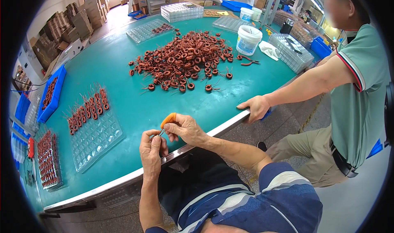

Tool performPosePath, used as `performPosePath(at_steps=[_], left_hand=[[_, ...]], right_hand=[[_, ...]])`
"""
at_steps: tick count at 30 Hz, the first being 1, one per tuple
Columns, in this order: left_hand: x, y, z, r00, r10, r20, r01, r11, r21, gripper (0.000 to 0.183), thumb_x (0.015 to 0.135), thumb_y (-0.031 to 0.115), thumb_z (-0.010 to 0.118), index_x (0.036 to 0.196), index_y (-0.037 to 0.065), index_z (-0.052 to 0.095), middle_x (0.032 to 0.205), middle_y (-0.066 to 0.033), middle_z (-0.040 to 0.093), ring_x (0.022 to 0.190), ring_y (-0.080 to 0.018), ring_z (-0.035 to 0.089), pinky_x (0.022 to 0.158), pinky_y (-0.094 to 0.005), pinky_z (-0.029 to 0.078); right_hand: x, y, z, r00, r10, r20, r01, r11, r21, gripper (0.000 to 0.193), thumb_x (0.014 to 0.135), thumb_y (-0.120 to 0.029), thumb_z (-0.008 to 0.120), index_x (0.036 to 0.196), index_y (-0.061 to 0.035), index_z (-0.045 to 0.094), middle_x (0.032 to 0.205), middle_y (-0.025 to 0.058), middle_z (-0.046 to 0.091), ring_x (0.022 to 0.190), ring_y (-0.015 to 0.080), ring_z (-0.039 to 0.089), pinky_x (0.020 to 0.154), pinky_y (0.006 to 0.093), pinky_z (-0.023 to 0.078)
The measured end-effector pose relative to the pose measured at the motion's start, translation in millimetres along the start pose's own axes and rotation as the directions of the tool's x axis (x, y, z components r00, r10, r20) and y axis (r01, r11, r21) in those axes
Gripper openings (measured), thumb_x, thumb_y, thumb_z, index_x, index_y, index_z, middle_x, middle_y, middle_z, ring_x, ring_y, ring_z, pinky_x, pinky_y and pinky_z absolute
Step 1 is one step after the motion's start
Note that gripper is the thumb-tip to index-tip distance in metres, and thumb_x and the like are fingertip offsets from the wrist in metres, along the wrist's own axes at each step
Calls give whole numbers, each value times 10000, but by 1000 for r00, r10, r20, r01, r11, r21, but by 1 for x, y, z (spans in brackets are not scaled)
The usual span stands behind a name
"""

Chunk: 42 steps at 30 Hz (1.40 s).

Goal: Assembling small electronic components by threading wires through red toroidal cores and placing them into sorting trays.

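Note:
Just above the table's near edge, my two hands meet. My right hand (pixel 184 129) is closed around a small orange curved thing (pixel 168 119); thin metal-like ends show below it, but its kind is unclear. The fingers of my left hand (pixel 152 149) are pinched at those thin ends; what they hold is mostly hidden. Beyond them lies a large heap of copper-red wound ring coils (pixel 188 54) with wire leads. Left of my hands, a clear blister tray (pixel 96 140) carries several rows of such coils (pixel 88 110) in its far part.
A filled coil tray (pixel 48 161) and a blue bin (pixel 52 94) stand at the left. Behind the heap are a white bucket (pixel 248 40), red-handled pliers (pixel 248 61) and stacked clear trays (pixel 182 12). A co-worker's hand (pixel 256 108) grips the table edge on my right.

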<state>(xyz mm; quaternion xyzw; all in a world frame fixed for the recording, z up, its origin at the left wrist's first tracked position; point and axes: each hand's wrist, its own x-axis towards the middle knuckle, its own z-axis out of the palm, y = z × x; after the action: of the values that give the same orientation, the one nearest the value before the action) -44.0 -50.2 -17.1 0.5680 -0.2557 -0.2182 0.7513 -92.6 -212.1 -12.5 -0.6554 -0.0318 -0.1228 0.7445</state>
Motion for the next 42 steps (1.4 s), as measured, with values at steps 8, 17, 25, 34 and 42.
performPosePath(at_steps=[8,17,25,34,42], left_hand=[[5,2,-4,972,187,-142,-153,962,224,155,990,192,492,1016,41,466,641,-11,482,547,-82,476,474,-214,361],[7,20,-4,937,333,107,-292,574,765,182,940,124,554,1061,13,477,770,-171,611,655,-312,603,582,-381,463],[-7,58,-18,920,60,387,-349,576,739,207,890,76,585,1068,7,505,773,-116,544,695,-238,555,648,-348,448],[9,33,-3,944,209,255,-330,597,731,251,858,146,651,979,-2,489,822,-152,576,732,-345,586,654,-408,472],[-12,9,0,974,219,59,-198,947,-255,256,1003,220,459,1120,-3,417,849,-117,573,717,-174,606,631,-298,522]], right_hand=[[-1,-3,-1,982,43,-184,-50,998,-34,348,963,-325,553,1006,18,598,739,23,594,596,72,578,494,196,444],[-2,-16,7,985,172,23,-173,982,77,264,937,-275,606,895,-15,616,658,2,579,535,60,537,464,193,421],[-2,-20,5,895,401,197,-426,898,106,225,912,-252,628,906,-27,623,672,3,585,520,53,520,470,186,416],[-2,-39,5,998,12,-65,-43,870,-491,226,900,-184,616,862,37,642,599,10,563,495,66,498,452,211,394],[1,-40,16,994,105,5,-104,991,-80,228,893,-188,657,857,36,633,587,3,555,501,42,481,438,194,366]])
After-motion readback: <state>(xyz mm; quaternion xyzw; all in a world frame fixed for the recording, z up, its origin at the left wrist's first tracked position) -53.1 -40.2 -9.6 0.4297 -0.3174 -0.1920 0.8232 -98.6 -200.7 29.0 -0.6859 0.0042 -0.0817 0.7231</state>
